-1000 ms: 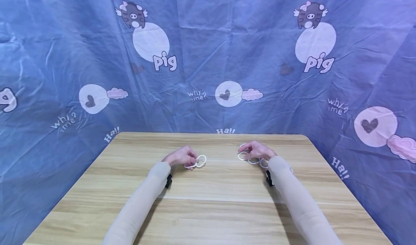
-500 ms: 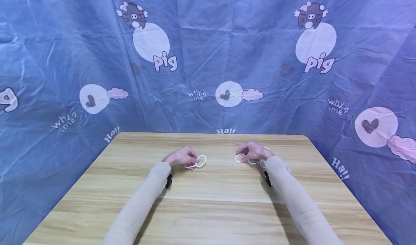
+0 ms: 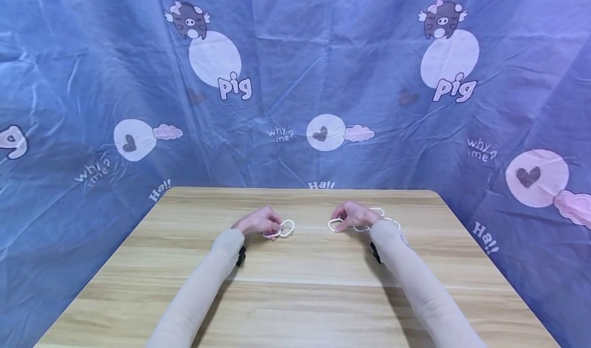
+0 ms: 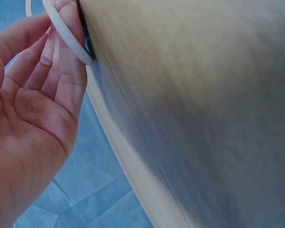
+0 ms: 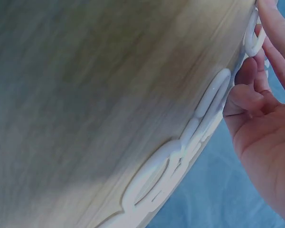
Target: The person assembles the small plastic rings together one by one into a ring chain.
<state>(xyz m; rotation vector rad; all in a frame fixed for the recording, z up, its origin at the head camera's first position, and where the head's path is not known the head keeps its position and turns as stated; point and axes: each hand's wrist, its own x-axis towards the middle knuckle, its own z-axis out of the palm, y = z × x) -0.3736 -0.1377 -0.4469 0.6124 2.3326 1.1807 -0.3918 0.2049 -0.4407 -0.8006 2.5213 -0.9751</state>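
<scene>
In the head view my left hand pinches a white ring link between thumb and fingers, low over the table. A second white ring link joins it on the right and lies just beyond the fingertips. Across a gap, my right hand pinches the end white ring link of a chain between thumb and fingers. Several more white ring links trail from it under and behind the hand and wrist, resting on the wood; some are partly hidden by the palm and sleeve.
The wood-grain table reaches toward the camera from a straight back edge. A blue printed cloth hangs behind it and at both sides. Each wrist carries a black camera mount, one of them the left mount.
My right hand has moved left, drawing the end link toward my left hand. More of the trailing links show behind the right wrist. The left hand has stayed nearly still.
</scene>
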